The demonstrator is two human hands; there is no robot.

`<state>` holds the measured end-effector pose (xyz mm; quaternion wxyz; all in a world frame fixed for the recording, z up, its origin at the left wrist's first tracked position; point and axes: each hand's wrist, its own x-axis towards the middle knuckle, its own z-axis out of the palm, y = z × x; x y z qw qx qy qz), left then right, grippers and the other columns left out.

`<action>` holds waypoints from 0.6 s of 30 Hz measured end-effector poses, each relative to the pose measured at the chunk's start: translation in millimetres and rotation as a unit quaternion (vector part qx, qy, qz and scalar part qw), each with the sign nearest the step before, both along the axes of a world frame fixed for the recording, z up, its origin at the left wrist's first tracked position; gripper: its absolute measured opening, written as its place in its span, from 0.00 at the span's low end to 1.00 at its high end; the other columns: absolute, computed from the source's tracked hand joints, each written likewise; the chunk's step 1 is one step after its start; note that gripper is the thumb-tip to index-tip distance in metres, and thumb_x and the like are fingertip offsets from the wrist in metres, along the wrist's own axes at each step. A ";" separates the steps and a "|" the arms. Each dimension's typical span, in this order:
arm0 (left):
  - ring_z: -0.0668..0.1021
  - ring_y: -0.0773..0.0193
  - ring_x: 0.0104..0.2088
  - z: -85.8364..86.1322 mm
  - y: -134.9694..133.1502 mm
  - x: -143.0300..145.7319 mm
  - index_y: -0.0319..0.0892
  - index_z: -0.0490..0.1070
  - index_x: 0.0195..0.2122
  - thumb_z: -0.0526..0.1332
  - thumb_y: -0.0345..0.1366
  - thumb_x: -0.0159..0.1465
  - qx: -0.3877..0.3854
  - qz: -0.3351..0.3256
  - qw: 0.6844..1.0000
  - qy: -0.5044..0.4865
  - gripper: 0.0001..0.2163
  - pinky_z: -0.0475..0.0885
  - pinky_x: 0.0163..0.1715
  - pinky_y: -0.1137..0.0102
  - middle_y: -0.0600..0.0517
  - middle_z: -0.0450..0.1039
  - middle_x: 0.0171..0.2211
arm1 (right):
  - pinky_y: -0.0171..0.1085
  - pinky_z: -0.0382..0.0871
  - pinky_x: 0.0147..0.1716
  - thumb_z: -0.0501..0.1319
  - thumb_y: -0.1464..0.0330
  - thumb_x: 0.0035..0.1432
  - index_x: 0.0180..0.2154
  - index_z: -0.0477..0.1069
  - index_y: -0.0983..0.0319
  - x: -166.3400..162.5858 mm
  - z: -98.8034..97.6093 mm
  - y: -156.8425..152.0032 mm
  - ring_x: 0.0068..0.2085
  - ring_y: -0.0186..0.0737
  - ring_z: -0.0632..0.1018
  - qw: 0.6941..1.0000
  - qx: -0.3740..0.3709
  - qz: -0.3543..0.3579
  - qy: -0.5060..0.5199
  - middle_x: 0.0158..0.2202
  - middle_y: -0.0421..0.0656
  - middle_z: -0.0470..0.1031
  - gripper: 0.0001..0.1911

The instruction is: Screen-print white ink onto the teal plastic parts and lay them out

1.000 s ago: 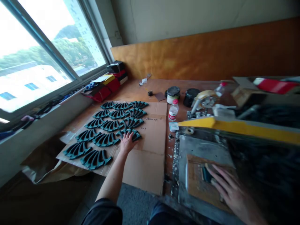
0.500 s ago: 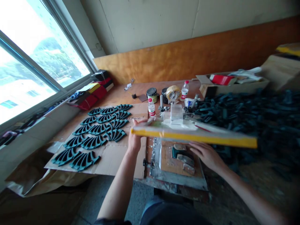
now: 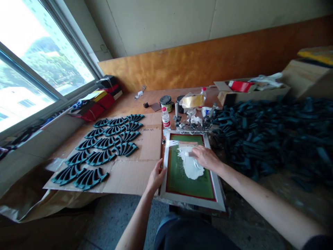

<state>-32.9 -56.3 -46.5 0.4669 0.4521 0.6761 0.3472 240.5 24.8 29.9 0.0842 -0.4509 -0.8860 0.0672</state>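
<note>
A screen printing frame (image 3: 220, 198) lies flat at the table's front, its green mesh smeared with a patch of white ink (image 3: 194, 168). My left hand (image 3: 156, 176) is at the frame's left side, its fingers curled against the edge. Over the upper part of the mesh, my right hand (image 3: 206, 158) grips a squeegee (image 3: 187, 144), a pale bar standing at the top of the ink. The wooden block and dark green part beneath are covered by the frame.
Rows of dark green curved parts (image 3: 101, 157) lie on a cardboard sheet (image 3: 130, 173) at left. A large heap of similar parts (image 3: 265, 135) fills the right. Behind the frame stand a bottle (image 3: 165, 119), a can (image 3: 165, 103) and a tape roll (image 3: 194, 100). An open box (image 3: 273, 93) sits behind the heap.
The raised frame has come down flat, covering the block and the part on it. My right hand has moved from beside the block up onto the squeegee; my left hand has lowered with the frame.
</note>
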 end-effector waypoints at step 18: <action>0.62 0.73 0.17 13.2 -0.9 2.2 0.35 0.60 0.61 0.63 0.52 0.55 -0.008 0.012 0.995 -0.101 0.37 0.55 0.17 0.77 0.60 0.64 0.19 | 0.41 0.70 0.45 0.55 0.74 0.59 0.43 0.73 0.59 23.3 -4.4 -36.9 0.42 0.42 0.75 0.983 0.013 0.142 0.113 0.38 0.44 0.76 0.12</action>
